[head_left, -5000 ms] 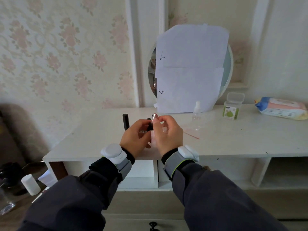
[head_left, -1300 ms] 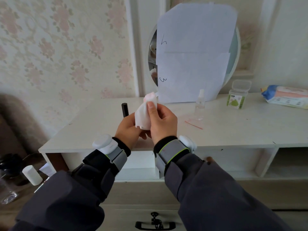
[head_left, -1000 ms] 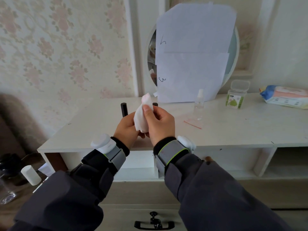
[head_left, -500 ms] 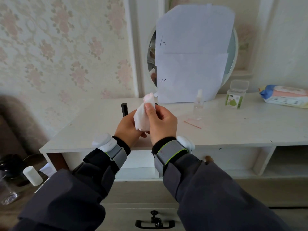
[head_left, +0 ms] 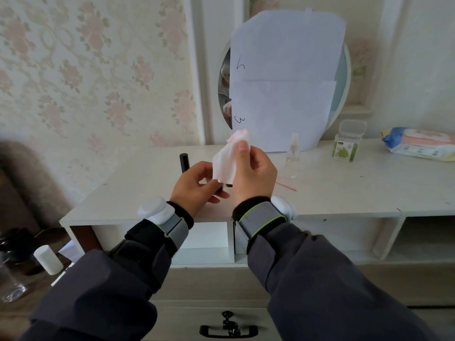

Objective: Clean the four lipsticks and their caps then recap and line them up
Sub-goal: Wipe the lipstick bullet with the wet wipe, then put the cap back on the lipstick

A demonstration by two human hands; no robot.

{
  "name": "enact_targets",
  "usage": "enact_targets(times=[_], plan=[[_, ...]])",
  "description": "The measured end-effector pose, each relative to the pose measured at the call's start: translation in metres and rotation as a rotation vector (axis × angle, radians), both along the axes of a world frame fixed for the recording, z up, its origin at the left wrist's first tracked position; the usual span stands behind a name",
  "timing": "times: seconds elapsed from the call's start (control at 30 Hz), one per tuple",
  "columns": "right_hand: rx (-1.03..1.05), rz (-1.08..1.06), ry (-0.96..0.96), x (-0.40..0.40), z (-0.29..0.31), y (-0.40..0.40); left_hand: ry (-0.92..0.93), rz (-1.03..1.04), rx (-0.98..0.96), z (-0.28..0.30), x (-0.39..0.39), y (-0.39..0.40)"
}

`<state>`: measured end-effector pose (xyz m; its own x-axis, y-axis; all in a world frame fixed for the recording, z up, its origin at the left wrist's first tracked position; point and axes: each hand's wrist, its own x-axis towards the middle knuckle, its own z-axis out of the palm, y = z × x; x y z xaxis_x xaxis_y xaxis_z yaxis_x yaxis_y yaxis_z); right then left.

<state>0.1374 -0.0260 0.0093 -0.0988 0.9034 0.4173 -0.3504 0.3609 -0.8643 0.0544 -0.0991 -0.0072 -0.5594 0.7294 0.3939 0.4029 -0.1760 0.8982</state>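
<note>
Lipstick (head_left: 219, 189) sits low in the left hand (head_left: 197, 184), only a dark sliver of its base peeking out under the tissue (head_left: 227, 160); the fingers curl around it from the nine o'clock side, palm turned inward. Right hand (head_left: 253, 177) is up beside it at three o'clock, thumb pointing straight up and pinching the white tissue against the fingers. The tissue's top edge carries pink smears and wraps whatever part of the lipstick rises above the left fingers, so the bullet itself cannot be made out. Both wrists wear grey bands with white pods, sleeves dark.

Behind the hands, at about eleven o'clock, a black lipstick cap (head_left: 184, 162) stands upright on the white dresser (head_left: 369, 193); the left hand cuts off its lower end. A small clear spray bottle (head_left: 293, 153) stands at one o'clock, hard to read against the paper (head_left: 283, 80) covering the round mirror (head_left: 343, 77). Farther toward two o'clock, a clear box with a green label (head_left: 346, 142), and a wipes pack (head_left: 421, 143) cut off by the frame edge.
</note>
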Motion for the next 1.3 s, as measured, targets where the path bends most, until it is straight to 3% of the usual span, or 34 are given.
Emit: enact_targets(times=[0.23,0.47,0.8,0.93,1.3], plan=[[-0.007,-0.090,0.028,0.002,-0.003,0.003,-0.027,0.031,0.011,-0.001,0.000,0.004],[0.214,-0.049,-0.116,0.004,-0.014,-0.003,0.000,0.113,0.021,-0.001,-0.002,0.006],[0.276,-0.056,-0.329,0.001,-0.027,0.004,0.020,0.193,0.057,-0.002,0.002,0.006],[0.277,0.053,-0.300,-0.001,-0.028,0.001,0.080,0.239,0.062,-0.002,0.005,0.006],[0.242,0.009,-0.286,-0.003,-0.027,0.005,0.236,0.307,-0.050,-0.007,0.005,0.006]])
